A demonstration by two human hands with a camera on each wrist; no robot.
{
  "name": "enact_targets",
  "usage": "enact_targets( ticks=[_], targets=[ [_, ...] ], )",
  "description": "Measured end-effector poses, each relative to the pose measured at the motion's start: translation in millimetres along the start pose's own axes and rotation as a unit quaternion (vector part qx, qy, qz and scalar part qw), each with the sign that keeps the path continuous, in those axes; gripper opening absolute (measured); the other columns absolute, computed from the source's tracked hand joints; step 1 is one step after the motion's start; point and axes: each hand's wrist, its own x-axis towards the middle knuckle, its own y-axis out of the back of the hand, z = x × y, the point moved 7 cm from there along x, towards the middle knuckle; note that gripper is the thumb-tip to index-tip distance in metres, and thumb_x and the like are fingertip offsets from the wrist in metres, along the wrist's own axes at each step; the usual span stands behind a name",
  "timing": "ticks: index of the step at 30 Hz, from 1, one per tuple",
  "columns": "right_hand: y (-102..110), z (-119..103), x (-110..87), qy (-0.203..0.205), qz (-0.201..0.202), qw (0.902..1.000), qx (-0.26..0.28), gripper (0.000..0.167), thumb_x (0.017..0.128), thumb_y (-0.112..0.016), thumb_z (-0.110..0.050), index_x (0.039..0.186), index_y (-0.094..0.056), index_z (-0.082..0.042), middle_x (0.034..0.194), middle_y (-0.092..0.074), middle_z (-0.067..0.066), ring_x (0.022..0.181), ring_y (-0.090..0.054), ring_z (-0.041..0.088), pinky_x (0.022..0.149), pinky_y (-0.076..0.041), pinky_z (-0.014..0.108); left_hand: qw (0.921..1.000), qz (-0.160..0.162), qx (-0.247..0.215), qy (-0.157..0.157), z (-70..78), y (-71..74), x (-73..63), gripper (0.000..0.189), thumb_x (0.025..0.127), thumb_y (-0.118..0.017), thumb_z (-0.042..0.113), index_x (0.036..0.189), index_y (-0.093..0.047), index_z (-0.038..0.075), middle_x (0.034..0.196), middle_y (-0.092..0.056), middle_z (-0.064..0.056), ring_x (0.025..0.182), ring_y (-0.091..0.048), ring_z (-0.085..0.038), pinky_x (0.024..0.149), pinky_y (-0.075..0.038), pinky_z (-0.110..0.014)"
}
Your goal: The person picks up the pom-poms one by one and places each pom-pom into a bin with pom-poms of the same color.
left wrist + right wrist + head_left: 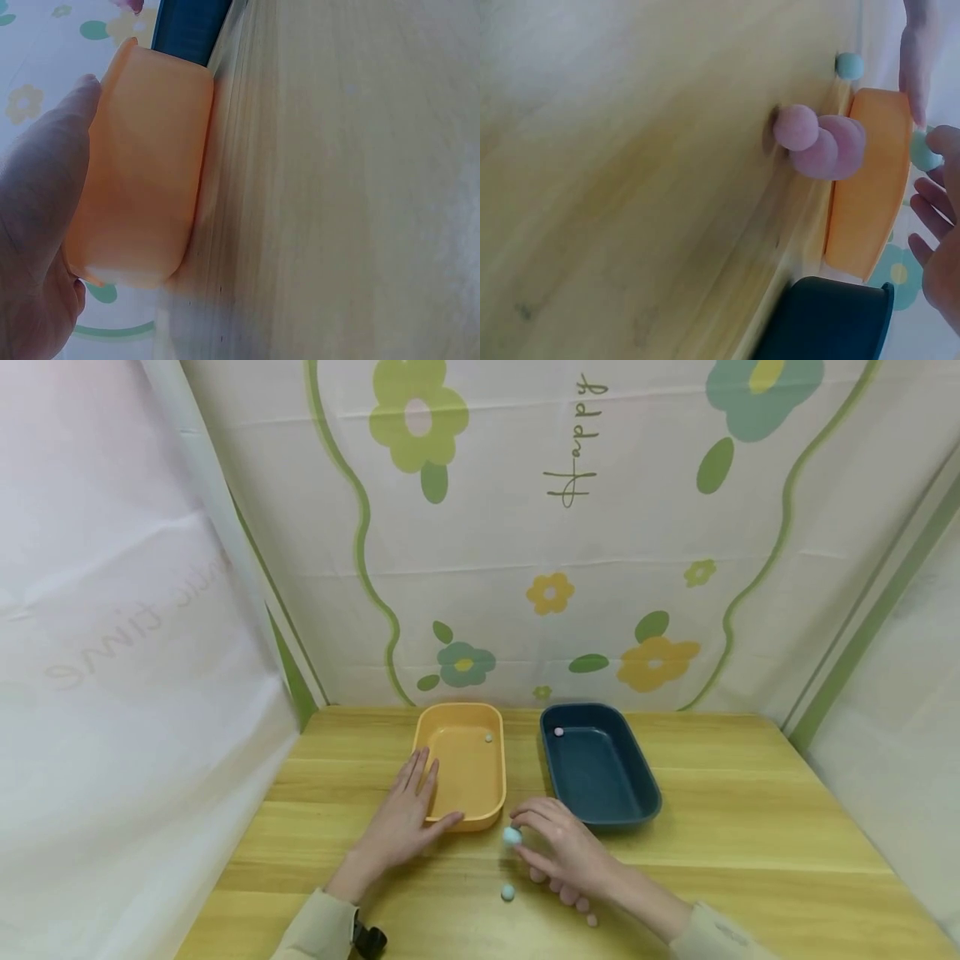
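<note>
My left hand (401, 822) rests on the near-left rim of a yellow-orange bin (501, 785), its fingers extended along the left side and the thumb at the front rim. Between thumb and fingertips, my right hand (566, 843) pinches a light blue fuzzy ball (512, 836) above the table, just off the bin's front right corner. A second blue-green ball (507, 892) lies on the table in front of it. Several pink balls (569, 894) sit in a row below my right hand, partly hidden by it in the head view.
A dark blue bin (600, 814) stands to the right of the yellow-orange one, with one pale pink ball (558, 732) inside. One small pale green ball (488, 738) lies in the yellow-orange bin. Behind the wooden table (720, 793) hangs a flower-printed cloth (487, 535).
</note>
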Motion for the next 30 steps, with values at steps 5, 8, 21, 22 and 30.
enact_targets(
  ticks=[5, 8, 21, 22, 30],
  targets=[
    [-2.4, 2.1, 1.3, 0.002, 0.006, 0.9999, -0.014, 0.038, 0.081, -0.096, -0.007, 0.112, -0.074, -0.011, 0.121, -0.075, 0.001, 0.115, -0.071, 0.021, 0.1, -0.063, 0.045, 1.0, 0.005, 0.001, -0.003, 0.9, 1.2, 0.8, 0.102, 0.106, -0.058, 0.069, 0.171, -0.028, -0.005, 0.183, -0.01, -0.029, 0.172, -0.012, -0.045, 0.139, -0.025, -0.057],
    [-3.7, 3.8, 2.1, -0.001, 0.014, 0.9998, -0.017, 0.038, 0.081, -0.096, -0.008, 0.112, -0.073, -0.011, 0.119, -0.076, 0.0, 0.114, -0.071, 0.02, 0.101, -0.062, 0.045, 1.0, 0.003, 0.001, -0.003, 1.2, 1.6, 0.8, 0.103, 0.106, -0.059, 0.068, 0.17, -0.028, -0.005, 0.183, -0.01, -0.029, 0.172, -0.012, -0.045, 0.139, -0.024, -0.057],
    [-13.0, 16.7, 18.1, -0.019, 0.04, 0.9986, -0.028, 0.034, 0.084, -0.094, -0.008, 0.11, -0.072, -0.011, 0.113, -0.076, 0.001, 0.114, -0.071, 0.021, 0.101, -0.06, 0.044, 1.0, -0.001, -0.002, 0.0, -0.7, -0.3, 0.6, 0.102, 0.106, -0.056, 0.069, 0.171, -0.027, -0.005, 0.183, -0.008, -0.028, 0.173, -0.009, -0.044, 0.139, -0.024, -0.056],
    [-14.2, 18.3, 20.2, -0.02, 0.04, 0.9986, -0.03, 0.034, 0.085, -0.094, -0.009, 0.11, -0.072, -0.011, 0.113, -0.077, 0.002, 0.114, -0.071, 0.021, 0.101, -0.061, 0.044, 1.0, 0.0, -0.001, 0.0, -0.3, 0.0, 0.7, 0.102, 0.106, -0.056, 0.069, 0.17, -0.027, -0.005, 0.183, -0.008, -0.028, 0.173, -0.01, -0.044, 0.139, -0.024, -0.056],
    [-25.1, 31.5, 40.3, -0.042, 0.039, 0.9976, -0.039, 0.031, 0.088, -0.092, -0.013, 0.11, -0.07, -0.011, 0.109, -0.075, 0.0, 0.108, -0.071, 0.02, 0.097, -0.062, 0.045, 0.9998, 0.013, 0.007, -0.011, 1.6, 2.7, 1.1, 0.101, 0.106, -0.059, 0.067, 0.168, -0.032, -0.008, 0.181, -0.014, -0.031, 0.171, -0.015, -0.047, 0.138, -0.028, -0.058]
  ],
)
